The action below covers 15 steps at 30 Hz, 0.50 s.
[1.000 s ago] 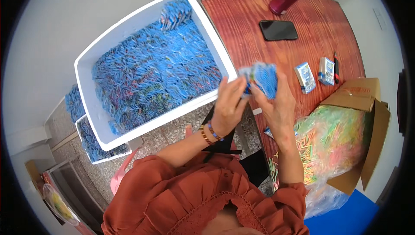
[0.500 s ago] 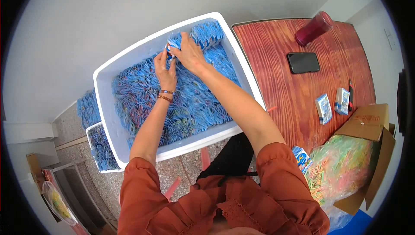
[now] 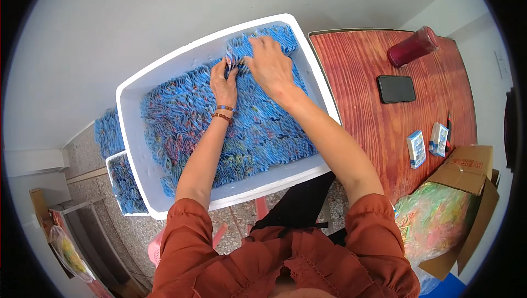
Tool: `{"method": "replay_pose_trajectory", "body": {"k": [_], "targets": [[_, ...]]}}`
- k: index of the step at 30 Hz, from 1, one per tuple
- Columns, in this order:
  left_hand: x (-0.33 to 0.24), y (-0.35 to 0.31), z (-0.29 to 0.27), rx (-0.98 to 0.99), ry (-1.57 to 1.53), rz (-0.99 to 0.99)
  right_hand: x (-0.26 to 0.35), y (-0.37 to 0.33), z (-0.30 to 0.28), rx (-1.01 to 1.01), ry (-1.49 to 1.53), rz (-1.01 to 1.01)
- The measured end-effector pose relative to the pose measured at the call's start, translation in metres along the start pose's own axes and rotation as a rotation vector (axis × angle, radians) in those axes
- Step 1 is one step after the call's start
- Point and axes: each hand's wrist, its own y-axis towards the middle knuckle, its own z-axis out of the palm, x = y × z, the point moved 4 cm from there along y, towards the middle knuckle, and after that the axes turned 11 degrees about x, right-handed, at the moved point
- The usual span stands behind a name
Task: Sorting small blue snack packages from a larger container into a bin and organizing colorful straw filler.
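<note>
Both hands, left hand (image 3: pixel 224 81) and right hand (image 3: pixel 270 62), pinch one small blue packet (image 3: pixel 237 56) between fingertips, pressing it into the rows filling the white foam bin (image 3: pixel 164 73).

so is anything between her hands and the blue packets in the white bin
Nothing visible is. Both hands are already down in the far corner of the white bin: the left hand and the right hand rest directly on the blue packets, fingers pressed into the rows.
</note>
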Motion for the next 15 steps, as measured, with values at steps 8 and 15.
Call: {"method": "replay_pose_trajectory", "body": {"k": [8, 15], "targets": [[-0.006, -0.004, -0.007, 0.047, 0.117, 0.058, -0.031, -0.01, 0.058, 0.423, 0.015, -0.169], [-0.01, 0.001, -0.007, 0.119, 0.21, 0.151, -0.037, 0.004, 0.054, 0.298, 0.078, -0.209]]}}
